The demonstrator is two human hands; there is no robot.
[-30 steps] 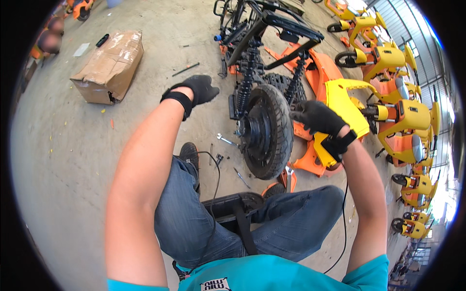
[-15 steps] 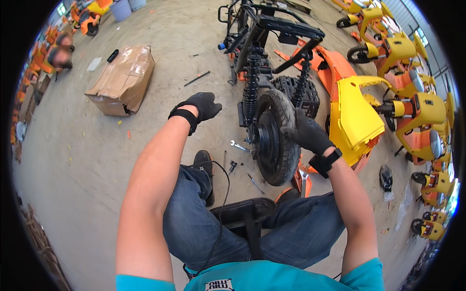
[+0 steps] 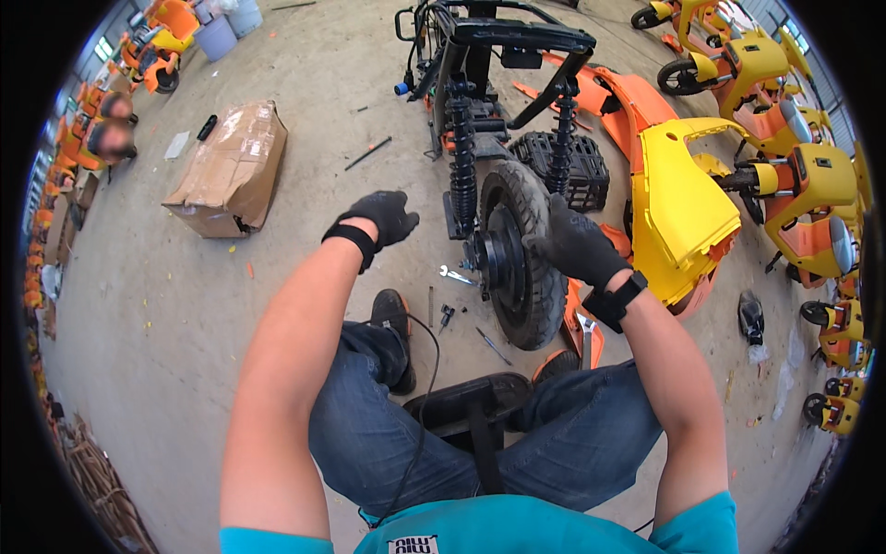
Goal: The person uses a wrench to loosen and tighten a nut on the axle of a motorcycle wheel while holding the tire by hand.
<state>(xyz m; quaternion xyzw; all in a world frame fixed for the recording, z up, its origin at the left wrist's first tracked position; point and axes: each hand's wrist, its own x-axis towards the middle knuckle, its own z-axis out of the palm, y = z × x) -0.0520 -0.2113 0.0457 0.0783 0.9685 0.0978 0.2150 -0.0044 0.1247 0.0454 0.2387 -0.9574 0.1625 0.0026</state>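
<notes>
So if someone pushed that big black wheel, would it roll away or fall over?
The wheel probably won't tip by itself: it seems mounted under the black frame, between two spring shocks. Being round, it may turn if pushed. Its chunky hub suggests it's heavy, and the grooved tyre looks grippy, not slippery.

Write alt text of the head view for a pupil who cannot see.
Seen from above, a black-gloved right hand is at the black rubber-tyred wheel of a bare black metal frame; the gloved left hand hovers over grey floor. Yellow and orange plastic panels lie rightward.
</notes>
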